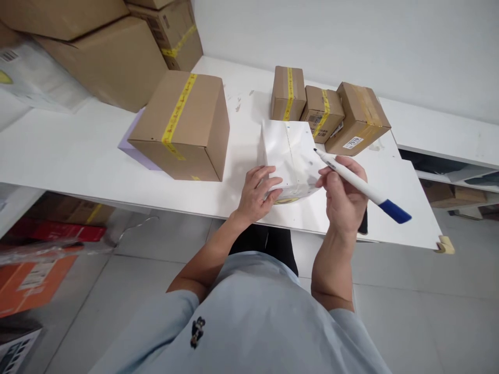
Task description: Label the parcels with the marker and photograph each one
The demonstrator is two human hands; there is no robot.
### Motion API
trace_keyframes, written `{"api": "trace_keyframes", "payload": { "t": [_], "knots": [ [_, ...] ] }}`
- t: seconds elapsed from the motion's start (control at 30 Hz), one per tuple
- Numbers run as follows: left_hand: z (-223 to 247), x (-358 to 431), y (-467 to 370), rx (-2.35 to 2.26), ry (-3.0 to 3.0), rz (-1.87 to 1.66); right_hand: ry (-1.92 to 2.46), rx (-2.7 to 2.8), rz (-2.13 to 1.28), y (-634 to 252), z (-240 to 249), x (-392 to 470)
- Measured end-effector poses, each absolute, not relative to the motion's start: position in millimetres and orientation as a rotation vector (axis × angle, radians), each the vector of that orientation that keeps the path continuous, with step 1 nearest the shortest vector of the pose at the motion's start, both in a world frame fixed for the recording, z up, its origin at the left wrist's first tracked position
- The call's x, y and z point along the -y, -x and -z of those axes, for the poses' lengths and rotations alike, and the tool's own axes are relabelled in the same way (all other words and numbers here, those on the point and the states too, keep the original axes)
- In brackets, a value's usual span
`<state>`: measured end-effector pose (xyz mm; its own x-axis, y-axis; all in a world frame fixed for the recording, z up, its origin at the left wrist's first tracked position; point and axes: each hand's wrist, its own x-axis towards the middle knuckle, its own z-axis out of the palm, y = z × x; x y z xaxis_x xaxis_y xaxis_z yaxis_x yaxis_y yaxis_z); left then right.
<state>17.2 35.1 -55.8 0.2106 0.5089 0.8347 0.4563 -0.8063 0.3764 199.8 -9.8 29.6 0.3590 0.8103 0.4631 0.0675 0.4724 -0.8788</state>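
Note:
A white package (286, 150) with a creased seam across its top stands near the table's front edge. My left hand (257, 195) rests on its near left corner, fingers spread over the top edge. In my right hand (345, 195) is a white marker pen (353, 179) with a blue end. Its dark tip points up and left, close to the package's right side; whether it touches is unclear. A yellow mark shows on the package's near side, partly hidden by my left hand.
A large cardboard box (183, 122) with yellow tape stands left on the white table (97, 150), over something purple (134, 135). Three smaller boxes (288, 93) sit behind the package. Bigger cartons (113, 57) fill the back left. A black object (364, 224) shows beside my right wrist.

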Motion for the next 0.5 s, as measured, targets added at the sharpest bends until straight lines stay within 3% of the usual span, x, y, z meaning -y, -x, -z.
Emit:
{"api": "trace_keyframes", "payload": {
  "t": [0.5],
  "knots": [
    [63,-34,-21,-0.987,-2.312,-1.643,1.036,1.088,-0.758,-184,-21,-23]
  ]
}}
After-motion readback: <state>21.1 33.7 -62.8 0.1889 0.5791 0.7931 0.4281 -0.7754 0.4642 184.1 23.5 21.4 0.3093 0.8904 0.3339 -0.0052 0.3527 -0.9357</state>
